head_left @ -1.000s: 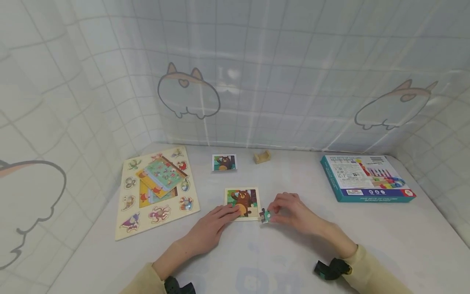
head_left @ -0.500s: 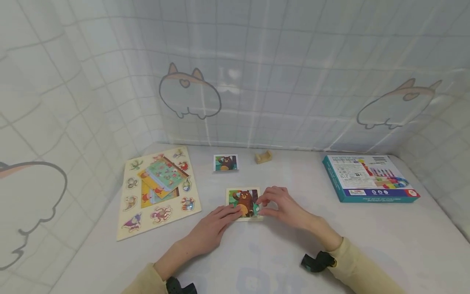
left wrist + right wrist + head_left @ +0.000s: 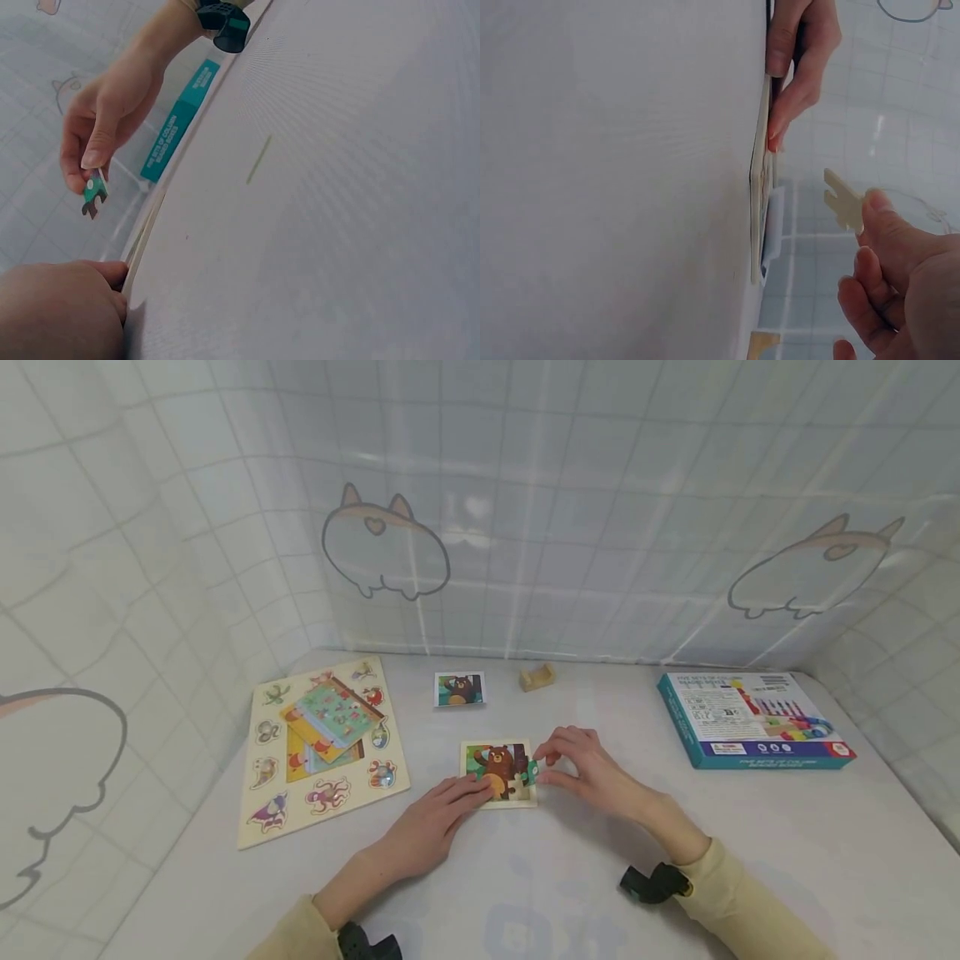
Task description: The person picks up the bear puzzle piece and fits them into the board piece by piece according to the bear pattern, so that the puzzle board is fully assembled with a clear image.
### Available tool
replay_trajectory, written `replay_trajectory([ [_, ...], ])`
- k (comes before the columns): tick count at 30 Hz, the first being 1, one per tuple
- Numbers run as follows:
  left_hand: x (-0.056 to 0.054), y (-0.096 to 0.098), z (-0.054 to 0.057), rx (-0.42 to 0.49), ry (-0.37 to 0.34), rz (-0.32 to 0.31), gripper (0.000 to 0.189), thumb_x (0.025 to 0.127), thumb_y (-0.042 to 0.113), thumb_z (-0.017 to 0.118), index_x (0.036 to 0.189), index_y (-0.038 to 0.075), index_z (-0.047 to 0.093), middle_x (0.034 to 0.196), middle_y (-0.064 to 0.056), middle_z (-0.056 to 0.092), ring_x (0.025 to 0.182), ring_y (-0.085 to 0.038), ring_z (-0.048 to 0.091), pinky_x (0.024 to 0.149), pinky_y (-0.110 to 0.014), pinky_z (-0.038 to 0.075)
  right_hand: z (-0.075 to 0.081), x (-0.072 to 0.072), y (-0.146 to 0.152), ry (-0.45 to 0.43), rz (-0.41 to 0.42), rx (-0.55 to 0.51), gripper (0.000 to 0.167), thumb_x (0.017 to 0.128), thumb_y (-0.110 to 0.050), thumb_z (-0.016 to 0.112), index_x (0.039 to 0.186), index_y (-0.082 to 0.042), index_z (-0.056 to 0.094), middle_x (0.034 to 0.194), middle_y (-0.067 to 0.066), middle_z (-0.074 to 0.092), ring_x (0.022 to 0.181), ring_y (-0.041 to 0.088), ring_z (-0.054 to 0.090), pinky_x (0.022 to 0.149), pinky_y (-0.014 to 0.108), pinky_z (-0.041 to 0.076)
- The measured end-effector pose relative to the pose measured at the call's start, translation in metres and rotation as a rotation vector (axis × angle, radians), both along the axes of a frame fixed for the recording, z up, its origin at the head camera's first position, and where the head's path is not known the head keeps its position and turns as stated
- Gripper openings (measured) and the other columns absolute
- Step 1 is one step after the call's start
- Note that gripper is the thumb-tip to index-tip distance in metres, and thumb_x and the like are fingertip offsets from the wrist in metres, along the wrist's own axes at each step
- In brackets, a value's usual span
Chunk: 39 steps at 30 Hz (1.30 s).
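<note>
A small square wooden jigsaw puzzle [image 3: 513, 806] with a brown bear lies in the middle of the table. My left hand [image 3: 431, 827] rests its straight fingers on the lower left of the picture. Just over the puzzle's right edge, my right hand [image 3: 592, 781] pinches a green and brown puzzle piece [image 3: 533, 772] between thumb and fingers. Bare wood shows at the picture's lower right corner. In the left wrist view the piece [image 3: 95, 189] hangs printed side visible; the right wrist view shows its plain wooden back [image 3: 845, 207], raised off the board.
Behind the puzzle lie a bear picture card [image 3: 460, 690] and a small wooden holder [image 3: 537, 677]. At left is a sea-animal board [image 3: 251, 827] with two colourful pictures [image 3: 333, 718] on it. A teal-edged box [image 3: 757, 722] lies at right. Patterned sheets wall the back and sides.
My right hand brought the piece from beside the puzzle's lower right onto its right side, then lifted it slightly up and right, turning it. My left hand has stayed in place.
</note>
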<state>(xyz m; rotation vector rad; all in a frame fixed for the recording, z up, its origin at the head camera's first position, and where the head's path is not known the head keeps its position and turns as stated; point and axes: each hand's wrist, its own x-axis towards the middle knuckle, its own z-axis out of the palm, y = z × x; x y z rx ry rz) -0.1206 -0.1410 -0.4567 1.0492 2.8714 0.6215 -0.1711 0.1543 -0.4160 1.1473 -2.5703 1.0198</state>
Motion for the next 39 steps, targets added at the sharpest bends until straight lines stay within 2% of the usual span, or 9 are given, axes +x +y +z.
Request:
replay_trajectory([
  [4,0.000,0.000,0.000,0.007,-0.006,0.002,0.046,0.103,0.013,0.053,0.148,0.023,0.050,0.154,0.006,0.046,0.147,-0.019,0.037,0.122,-0.041,0.030,0.001,0.000,-0.001,0.010,-0.009,-0.017,0.025,0.085,-0.019,0.079,0.107,-0.014,0.068,0.093,0.001,0.063,0.094,0.009,0.052,0.090,0.042,0.034],
  [10,0.000,-0.001,0.000,0.014,0.003,0.006,0.046,0.103,0.013,0.054,0.148,0.024,0.051,0.153,0.006,0.047,0.145,-0.020,0.039,0.119,-0.042,0.036,-0.007,0.000,-0.003,0.011,-0.006,-0.025,0.024,0.086,-0.016,0.078,0.107,-0.012,0.069,0.094,-0.002,0.063,0.094,0.011,0.056,0.088,0.041,0.035],
  [16,0.000,0.000,0.000,0.012,0.011,0.002,0.045,0.104,0.012,0.053,0.147,0.023,0.051,0.152,0.005,0.048,0.145,-0.020,0.039,0.120,-0.042,0.034,-0.014,0.001,-0.007,0.006,-0.001,-0.008,0.023,0.086,-0.019,0.078,0.106,-0.012,0.069,0.093,-0.005,0.063,0.094,0.011,0.058,0.089,0.041,0.035],
  [28,0.000,0.000,0.001,0.010,0.001,-0.001,0.045,0.104,0.012,0.052,0.147,0.022,0.051,0.153,0.004,0.048,0.146,-0.021,0.038,0.121,-0.042,0.033,-0.025,0.003,-0.013,-0.046,-0.046,0.040,0.019,0.089,-0.024,0.076,0.104,-0.015,0.070,0.089,-0.012,0.059,0.092,0.009,0.054,0.084,0.035,0.033],
  [39,0.000,0.000,0.000,0.013,0.022,-0.011,0.044,0.104,0.014,0.052,0.147,0.021,0.051,0.151,0.005,0.048,0.144,-0.020,0.040,0.118,-0.041,0.037,-0.031,0.005,-0.015,-0.086,-0.061,0.028,0.017,0.088,-0.023,0.077,0.100,-0.014,0.070,0.090,-0.011,0.060,0.092,0.007,0.053,0.088,0.037,0.035],
])
